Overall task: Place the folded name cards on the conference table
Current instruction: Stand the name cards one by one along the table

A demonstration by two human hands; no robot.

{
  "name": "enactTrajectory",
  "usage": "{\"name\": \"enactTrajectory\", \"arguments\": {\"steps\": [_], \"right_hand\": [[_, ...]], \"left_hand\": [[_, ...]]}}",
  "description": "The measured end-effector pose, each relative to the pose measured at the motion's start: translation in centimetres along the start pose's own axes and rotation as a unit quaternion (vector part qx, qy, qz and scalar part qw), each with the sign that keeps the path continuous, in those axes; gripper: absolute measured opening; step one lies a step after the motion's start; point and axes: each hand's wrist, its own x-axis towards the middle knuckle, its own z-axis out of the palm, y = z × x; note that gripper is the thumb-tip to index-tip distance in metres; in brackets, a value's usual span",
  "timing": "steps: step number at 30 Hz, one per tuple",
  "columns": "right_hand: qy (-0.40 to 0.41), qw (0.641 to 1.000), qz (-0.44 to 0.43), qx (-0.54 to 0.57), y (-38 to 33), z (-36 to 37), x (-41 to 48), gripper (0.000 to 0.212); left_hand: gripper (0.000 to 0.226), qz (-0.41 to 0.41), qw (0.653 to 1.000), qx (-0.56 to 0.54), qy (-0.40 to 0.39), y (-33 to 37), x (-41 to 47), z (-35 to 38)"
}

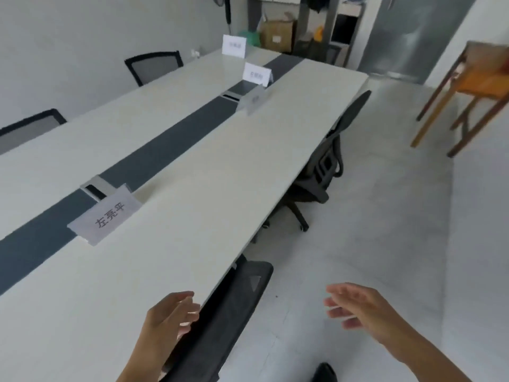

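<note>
A long white conference table with a dark centre strip runs away from me. A folded name card with black characters stands on it near the strip, close to me. Further along stand a second card, a third card and a fourth card at the far end. My left hand hovers at the table's near right edge, fingers apart, holding nothing. My right hand is over the floor to the right of the table, open and empty.
A black office chair is tucked in right under my left hand, another chair further along the same side. Two chairs stand on the far side. A wooden table stands at right. Shelves with boxes fill the back.
</note>
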Motion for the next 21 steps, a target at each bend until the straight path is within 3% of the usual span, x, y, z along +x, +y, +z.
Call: {"name": "enactTrajectory", "arguments": {"steps": [10,15,21], "right_hand": [[0.157,0.980,0.017,0.121,6.8,-21.8,0.1,0.019],[0.220,0.958,0.030,0.181,8.9,-30.5,0.9,0.019],[0.264,0.937,0.055,0.223,9.7,-39.3,5.2,0.021]], "left_hand": [[0.016,0.061,0.990,0.071,-0.100,8.5,4.5,21.9],[0.020,0.046,0.973,0.115,-0.196,12.5,6.2,31.1],[0.020,0.061,0.979,0.123,-0.153,17.6,13.5,37.8]]}}
